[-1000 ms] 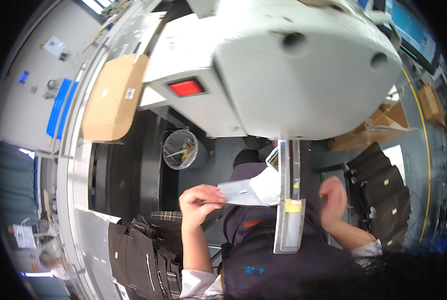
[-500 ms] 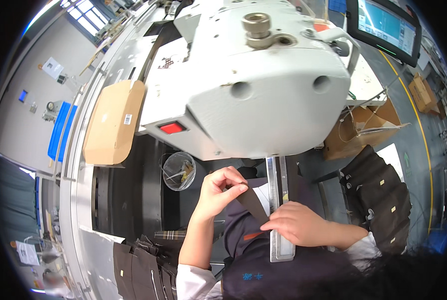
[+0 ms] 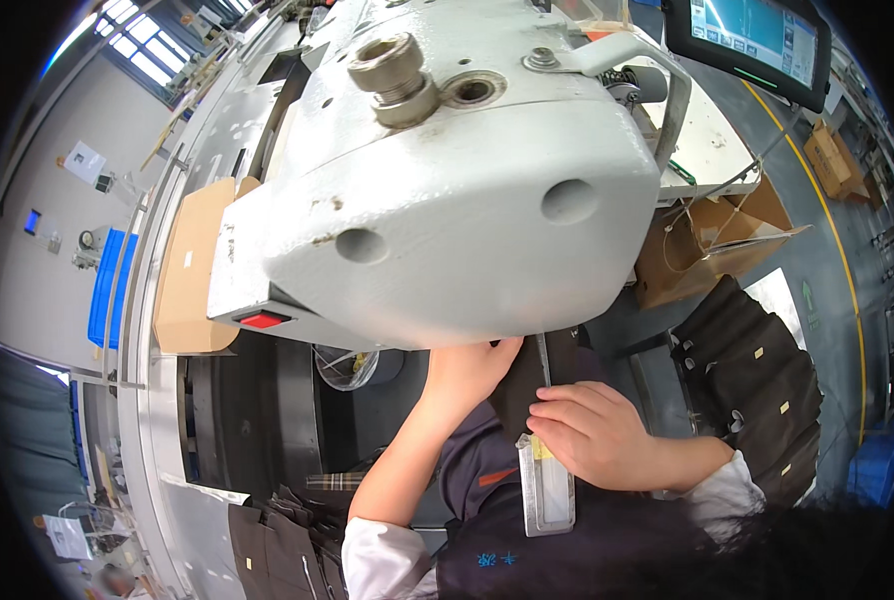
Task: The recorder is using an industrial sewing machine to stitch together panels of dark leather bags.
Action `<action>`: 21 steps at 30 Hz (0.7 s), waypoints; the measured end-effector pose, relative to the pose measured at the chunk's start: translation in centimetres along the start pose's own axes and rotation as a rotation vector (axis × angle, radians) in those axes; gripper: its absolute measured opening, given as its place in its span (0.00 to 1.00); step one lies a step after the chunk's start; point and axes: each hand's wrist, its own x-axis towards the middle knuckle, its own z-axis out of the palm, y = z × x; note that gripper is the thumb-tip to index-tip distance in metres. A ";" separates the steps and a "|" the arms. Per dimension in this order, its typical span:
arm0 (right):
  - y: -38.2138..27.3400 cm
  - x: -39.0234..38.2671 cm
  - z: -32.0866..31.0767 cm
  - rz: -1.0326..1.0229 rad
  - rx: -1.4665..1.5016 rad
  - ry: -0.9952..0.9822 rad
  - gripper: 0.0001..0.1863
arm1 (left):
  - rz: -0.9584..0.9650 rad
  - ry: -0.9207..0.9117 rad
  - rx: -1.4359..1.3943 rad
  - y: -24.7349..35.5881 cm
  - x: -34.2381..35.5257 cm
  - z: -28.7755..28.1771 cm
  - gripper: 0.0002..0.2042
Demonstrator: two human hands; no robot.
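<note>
A strip of dark brown fabric [image 3: 517, 395] lies along a narrow metal arm below the white machine head [image 3: 447, 250]. My left hand [image 3: 467, 375] is closed on the fabric's far end, its fingertips mostly hidden under the head. My right hand [image 3: 592, 435] bends its fingers together over the right side of the fabric and the arm; its thumb is out of sight. Nearer to me, the arm ends in a silver metal frame [image 3: 549, 525] with a yellowish patch at its top.
Dark fabric pieces [image 3: 757, 390] hang on a rack at the right, and more dark pieces [image 3: 277, 545] lie at lower left. A clear-lined bin [image 3: 352, 370], open cardboard box [image 3: 702, 255], upright cardboard sheet [image 3: 192, 270] and tilted screen [image 3: 752, 45] surround the machine.
My left hand has moved away from me, in under the machine head, with the fabric. My right hand has shifted slightly up along the arm. The machine head now looks larger and further left.
</note>
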 end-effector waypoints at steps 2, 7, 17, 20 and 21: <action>0.2 0.2 0.1 0.013 -0.006 -0.009 0.13 | 0.138 0.031 0.142 -0.7 0.3 0.3 0.08; 0.7 0.2 0.7 0.005 0.081 -0.065 0.13 | 0.061 0.020 0.100 -0.3 0.9 0.7 0.07; -0.1 0.6 0.2 -0.027 -0.086 -0.110 0.11 | 0.156 0.225 0.236 0.4 -2.3 1.6 0.06; -0.1 0.3 0.2 -0.041 -0.085 -0.115 0.15 | 0.247 0.131 0.252 -0.3 -3.4 1.4 0.08; 0.0 0.2 0.2 -0.038 -0.064 -0.112 0.16 | 0.262 0.112 0.273 -0.2 -3.4 1.2 0.10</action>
